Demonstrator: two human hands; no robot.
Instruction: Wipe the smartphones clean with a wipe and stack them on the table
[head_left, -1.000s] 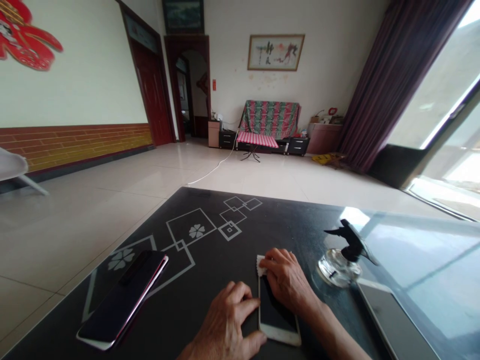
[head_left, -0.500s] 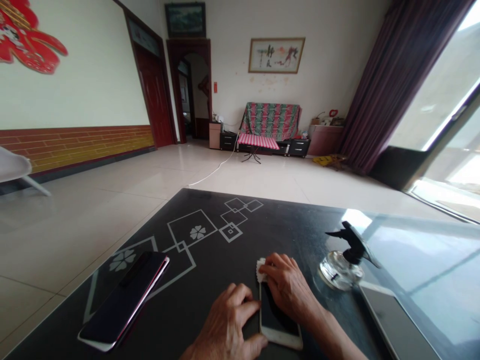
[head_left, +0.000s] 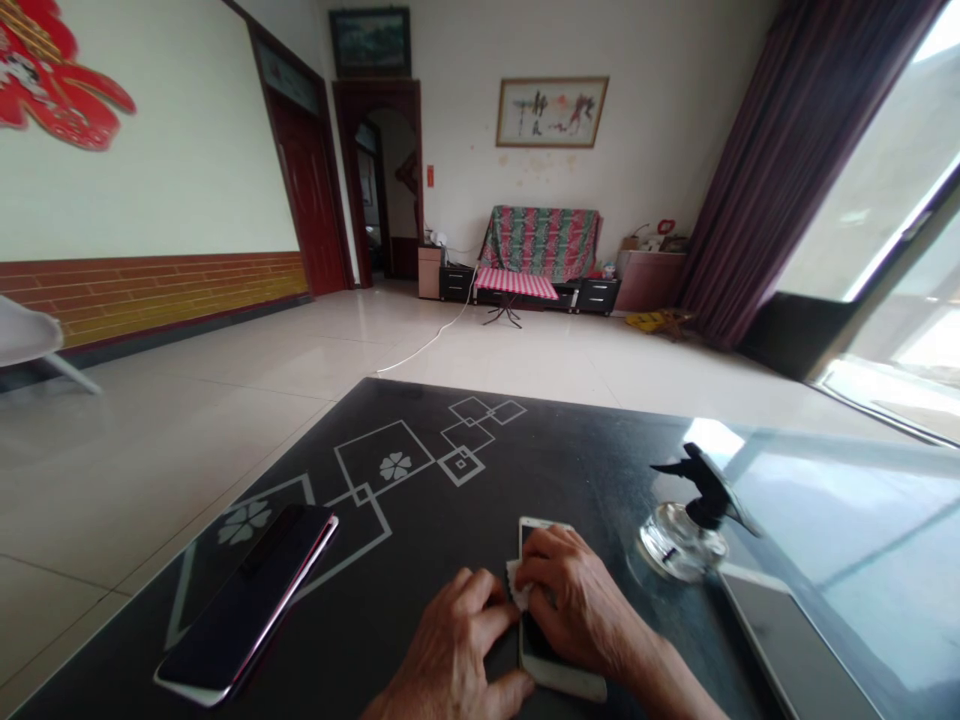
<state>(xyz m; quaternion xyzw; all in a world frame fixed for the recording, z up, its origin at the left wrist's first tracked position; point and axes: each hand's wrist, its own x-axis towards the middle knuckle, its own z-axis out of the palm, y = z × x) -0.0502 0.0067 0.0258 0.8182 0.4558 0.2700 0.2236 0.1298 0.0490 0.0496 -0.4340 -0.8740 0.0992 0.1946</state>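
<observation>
Since the earlier frame, the right hand (head_left: 576, 600) has been drawn nearer along the white phone (head_left: 541, 530), so that the phone's far end, covered before, is now laid bare. The small white cloth (head_left: 517, 584) has been carried back with it and is now seen at the phone's left edge, about halfway along.

The white phone is laid flat, screen up, on the near middle of the black table (head_left: 570, 450), its length running from near to far. The cloth is pressed onto it under the right hand, whose fingers are bent and held close together, clamped on the cloth. The left hand (head_left: 456, 652) is rested on the table just left of the phone; its fingers are slightly apart with their tips set against the phone's left edge, and the thumb is placed at the near left corner.

Near right of the phone, a clear glass bottle (head_left: 681, 545) with a black spray head is stood upright. A flat grey device (head_left: 791, 645) is seen just nearer than the bottle, at the table's right. Well apart, on the left side of the table, a dark phone (head_left: 247, 600) is laid at a slant over the white square pattern.
</observation>
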